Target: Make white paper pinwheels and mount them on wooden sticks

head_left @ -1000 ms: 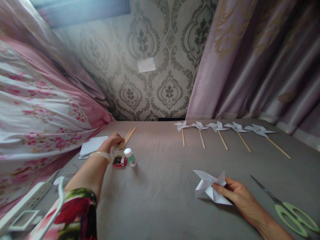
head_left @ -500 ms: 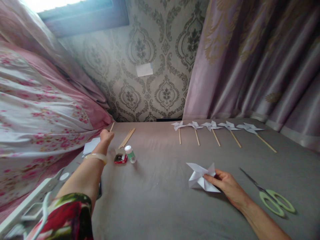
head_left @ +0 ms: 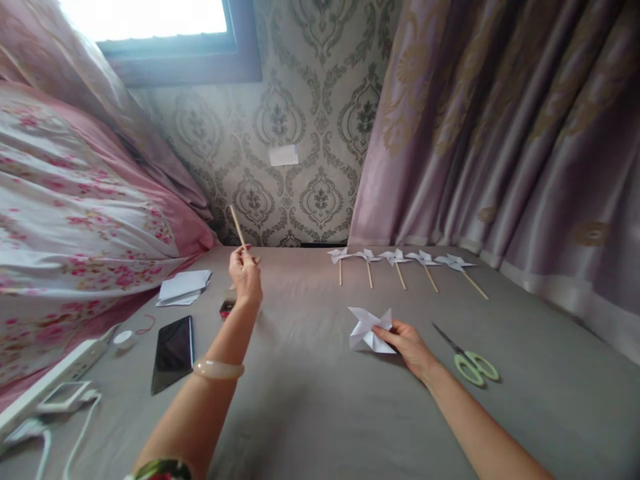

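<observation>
A thin wooden stick is gripped in my left hand, its free end pointing up toward the wall. That hand is raised over the back left of the table and hides most of a small red box. My right hand pinches a folded white paper pinwheel, thumb on top near its centre. This pinwheel has no stick on it. Several finished pinwheels on sticks lie in a row at the back right.
Scissors with green handles lie right of my right hand. At left are stacked white papers, a dark phone, a round white object and a white power strip with cables. Curtains hang on both sides.
My left hand has picked a stick from the small pile and lifted it, then swung back to the right. The right hand keeps its hold on the pinwheel. The view has shifted.
</observation>
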